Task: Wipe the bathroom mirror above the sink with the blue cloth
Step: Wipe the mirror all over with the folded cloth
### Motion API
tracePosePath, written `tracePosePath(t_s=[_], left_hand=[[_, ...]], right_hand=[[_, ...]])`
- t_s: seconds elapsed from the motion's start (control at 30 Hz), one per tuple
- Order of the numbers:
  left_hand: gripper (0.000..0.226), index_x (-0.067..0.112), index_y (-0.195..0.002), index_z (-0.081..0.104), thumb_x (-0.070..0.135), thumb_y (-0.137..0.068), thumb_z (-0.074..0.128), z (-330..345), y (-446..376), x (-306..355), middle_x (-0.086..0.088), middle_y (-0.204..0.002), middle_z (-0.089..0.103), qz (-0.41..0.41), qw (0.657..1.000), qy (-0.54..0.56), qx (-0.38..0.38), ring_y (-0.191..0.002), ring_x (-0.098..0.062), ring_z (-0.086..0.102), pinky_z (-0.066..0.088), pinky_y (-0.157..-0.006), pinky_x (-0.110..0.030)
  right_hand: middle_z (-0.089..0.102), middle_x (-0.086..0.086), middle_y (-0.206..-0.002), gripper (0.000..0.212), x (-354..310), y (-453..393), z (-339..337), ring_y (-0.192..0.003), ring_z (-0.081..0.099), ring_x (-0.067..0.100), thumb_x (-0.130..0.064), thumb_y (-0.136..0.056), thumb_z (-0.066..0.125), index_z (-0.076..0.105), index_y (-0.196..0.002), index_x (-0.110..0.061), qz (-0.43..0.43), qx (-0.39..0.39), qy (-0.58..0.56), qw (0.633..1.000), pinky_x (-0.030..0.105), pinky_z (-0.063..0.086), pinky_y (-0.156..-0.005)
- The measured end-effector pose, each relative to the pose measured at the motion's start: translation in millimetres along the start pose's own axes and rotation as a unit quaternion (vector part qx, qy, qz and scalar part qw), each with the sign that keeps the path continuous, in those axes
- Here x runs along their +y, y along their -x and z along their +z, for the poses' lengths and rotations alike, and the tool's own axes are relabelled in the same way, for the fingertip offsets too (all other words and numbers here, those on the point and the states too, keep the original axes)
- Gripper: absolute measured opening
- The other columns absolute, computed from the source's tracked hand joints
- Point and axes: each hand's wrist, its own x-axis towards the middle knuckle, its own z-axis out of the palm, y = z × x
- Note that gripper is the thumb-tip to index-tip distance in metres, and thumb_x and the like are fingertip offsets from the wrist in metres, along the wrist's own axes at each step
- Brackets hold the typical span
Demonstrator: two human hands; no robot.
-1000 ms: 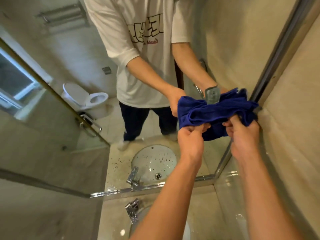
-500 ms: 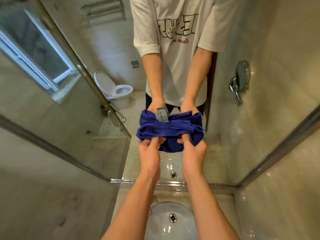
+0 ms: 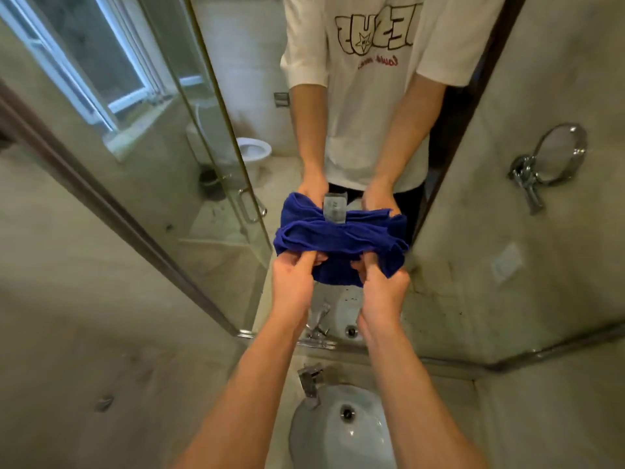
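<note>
The blue cloth is bunched up against the mirror, low in the glass and right above the sink. My left hand pinches its lower left edge. My right hand pinches its lower right edge. Both arms reach straight forward. The mirror shows the cloth's reflection with a grey label on it, and my own reflected arms and white shirt behind it.
A chrome tap stands at the sink's back left, under my left forearm. The mirror's metal frame runs below the cloth. Tiled walls flank both sides. Reflected in the mirror are a toilet, a glass shower door and a round shaving mirror.
The view has swung from the mirror's right edge to its middle. Both hands with the cloth have shifted left along the glass and still hold it the same way.
</note>
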Motion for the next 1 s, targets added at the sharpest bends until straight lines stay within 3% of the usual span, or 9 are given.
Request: tracePosePath(t_s=[0.17, 0.3, 0.43, 0.57, 0.7, 0.77, 1.0], left_hand=[[0.022, 0.010, -0.077, 0.064, -0.003, -0.091, 0.054, -48.6, -27.1, 13.9, -0.002, -0.073, 0.068, -0.007, 0.999, 0.035, 0.019, -0.067, -0.007, 0.064, 0.052, -0.065, -0.016], [0.025, 0.010, -0.075, 0.064, 0.001, -0.095, 0.052, -99.3, -55.4, 28.4, 0.001, -0.067, 0.069, 0.008, 0.999, 0.038, 0.036, -0.064, -0.006, 0.064, 0.052, -0.069, -0.019], [0.032, 0.010, -0.074, 0.066, 0.007, -0.100, 0.048, -160.3, -84.0, 48.9, 0.010, -0.058, 0.070, 0.049, 0.999, -0.013, 0.011, -0.058, 0.000, 0.066, 0.051, -0.065, -0.013], [0.034, 0.010, -0.072, 0.065, 0.011, -0.101, 0.046, -202.1, -105.5, 81.0, 0.013, -0.057, 0.070, 0.089, 0.996, -0.019, 0.018, -0.057, 0.001, 0.066, 0.049, -0.061, -0.012], [0.033, 0.009, -0.073, 0.064, 0.013, -0.101, 0.048, -211.8, -106.7, 109.7, 0.011, -0.056, 0.069, 0.117, 0.993, 0.011, 0.030, -0.055, 0.001, 0.065, 0.048, -0.057, -0.009], [0.032, 0.007, -0.074, 0.063, 0.015, -0.101, 0.049, -211.3, -104.3, 122.7, 0.003, -0.059, 0.070, 0.127, 0.991, 0.032, 0.032, -0.055, 0.000, 0.065, 0.048, -0.056, -0.009], [0.037, 0.007, -0.068, 0.062, 0.022, -0.100, 0.051, -175.2, -89.7, 230.0, 0.005, -0.054, 0.069, 0.211, 0.976, 0.054, -0.024, -0.046, -0.004, 0.062, 0.048, -0.049, -0.010]], right_hand=[[0.069, -0.013, -0.059, 0.011, 12.5, 25.8, 52.3, -0.071, 0.064, 0.014, -0.011, -0.090, 0.066, 0.061, -0.086, -0.021, -0.001, -0.005, 0.015, 1.000, 0.045, 0.053, -0.087], [0.068, -0.009, -0.058, 0.016, 26.1, 53.7, 103.0, -0.068, 0.063, 0.016, -0.010, -0.089, 0.065, 0.063, -0.077, -0.020, -0.023, -0.038, 0.041, 0.998, 0.046, 0.053, -0.083], [0.067, -0.006, -0.054, 0.019, 34.0, 78.2, 153.6, -0.059, 0.062, 0.013, -0.008, -0.087, 0.067, 0.064, -0.072, -0.020, -0.041, -0.071, 0.067, 0.994, 0.037, 0.050, -0.072], [0.069, 0.001, -0.058, 0.021, 28.4, 105.0, 198.6, -0.063, 0.066, 0.019, -0.014, -0.084, 0.071, 0.066, -0.064, -0.020, -0.073, -0.096, 0.094, 0.988, 0.038, 0.052, -0.072], [0.070, 0.000, -0.057, 0.017, 12.6, 120.9, 222.9, -0.068, 0.070, 0.025, -0.031, -0.076, 0.072, 0.068, -0.060, -0.026, -0.101, -0.114, 0.109, 0.982, 0.052, 0.055, -0.082], [0.070, -0.002, -0.057, 0.019, -2.0, 124.8, 228.3, -0.069, 0.071, 0.026, -0.039, -0.072, 0.071, 0.068, -0.061, -0.025, -0.123, -0.114, 0.124, 0.978, 0.052, 0.055, -0.082], [0.070, -0.002, -0.057, 0.025, -118.6, 143.6, 237.1, -0.065, 0.071, 0.018, -0.032, -0.082, 0.075, 0.068, -0.061, -0.022, -0.243, -0.127, 0.100, 0.956, 0.047, 0.058, -0.080]])
